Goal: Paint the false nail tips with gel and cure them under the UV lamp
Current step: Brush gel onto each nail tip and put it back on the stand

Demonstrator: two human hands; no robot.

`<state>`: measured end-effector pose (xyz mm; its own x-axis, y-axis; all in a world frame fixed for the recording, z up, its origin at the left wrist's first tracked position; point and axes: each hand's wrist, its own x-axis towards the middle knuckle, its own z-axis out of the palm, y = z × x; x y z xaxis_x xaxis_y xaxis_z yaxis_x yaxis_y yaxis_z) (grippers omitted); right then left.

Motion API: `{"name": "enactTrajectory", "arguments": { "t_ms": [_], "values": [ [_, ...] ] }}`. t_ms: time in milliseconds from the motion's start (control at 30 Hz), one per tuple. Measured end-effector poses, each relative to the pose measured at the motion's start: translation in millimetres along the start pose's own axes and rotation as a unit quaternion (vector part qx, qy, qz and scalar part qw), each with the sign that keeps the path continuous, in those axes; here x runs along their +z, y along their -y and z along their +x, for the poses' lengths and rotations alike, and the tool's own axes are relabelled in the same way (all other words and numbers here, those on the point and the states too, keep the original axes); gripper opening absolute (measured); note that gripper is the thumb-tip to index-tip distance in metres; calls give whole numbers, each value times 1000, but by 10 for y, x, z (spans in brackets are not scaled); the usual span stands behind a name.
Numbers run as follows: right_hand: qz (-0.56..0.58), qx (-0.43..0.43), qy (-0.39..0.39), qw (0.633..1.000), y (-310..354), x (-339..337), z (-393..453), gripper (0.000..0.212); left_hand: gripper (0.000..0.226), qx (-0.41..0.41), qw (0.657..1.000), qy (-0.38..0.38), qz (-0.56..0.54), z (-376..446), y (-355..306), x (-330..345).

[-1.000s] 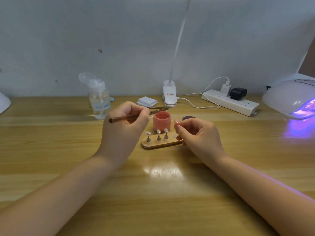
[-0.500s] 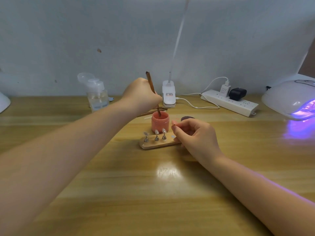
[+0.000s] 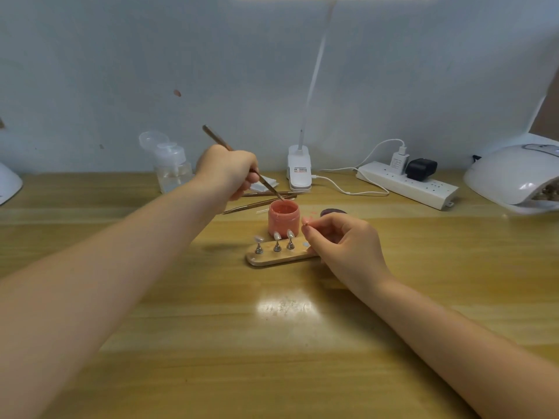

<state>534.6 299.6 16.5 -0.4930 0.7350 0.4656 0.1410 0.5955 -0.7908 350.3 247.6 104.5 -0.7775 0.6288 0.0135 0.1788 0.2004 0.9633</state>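
My left hand (image 3: 228,172) grips a thin brown brush (image 3: 216,140) whose tip dips into the open pink gel jar (image 3: 283,220). In front of the jar lies a wooden holder (image 3: 273,257) with three pale nail tips (image 3: 276,236) upright on metal stands. My right hand (image 3: 344,241) sits at the holder's right end and pinches a small stand with a nail tip (image 3: 306,221) between thumb and fingers. The white UV lamp (image 3: 514,173) stands at the far right.
Two more brushes (image 3: 260,207) lie behind the jar, near a dark lid (image 3: 332,212). A clear pump bottle (image 3: 171,167), white pads (image 3: 266,183), a clip lamp base (image 3: 299,173) and a power strip (image 3: 406,184) with plugs line the wall. The wooden table (image 3: 287,343) spreads in front.
My left hand reached from in front of the holder to the jar and tilted the brush down into the gel. The purple glow of the UV lamp has gone. My right hand stayed put.
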Motion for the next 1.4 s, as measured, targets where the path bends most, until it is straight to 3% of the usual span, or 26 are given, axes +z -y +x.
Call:
{"name": "enactTrajectory", "arguments": {
  "t_ms": [167,567,667,900,1067,1400],
  "values": [
    [-1,-6,2,1000,-4,0,0,5,13,-75,995,32,-52,2,161,-141],
    [12,0,4,1000,-34,-4,15,6,18,-53,997,-19,-62,-14,306,-231],
    [22,7,8,1000,-30,-5,12,6,10,1,994,-41,-100,-95,334,-296],
    [77,26,13,997,-27,-7,6,1,9,173,963,66,-195,-710,512,-210],
    [69,25,3,997,-41,-2,1,4,17,327,939,79,-70,-1004,743,-197],
    [74,23,2,997,-71,-11,12,7,26,377,921,91,-20,-1099,861,-128]
  ]
}}
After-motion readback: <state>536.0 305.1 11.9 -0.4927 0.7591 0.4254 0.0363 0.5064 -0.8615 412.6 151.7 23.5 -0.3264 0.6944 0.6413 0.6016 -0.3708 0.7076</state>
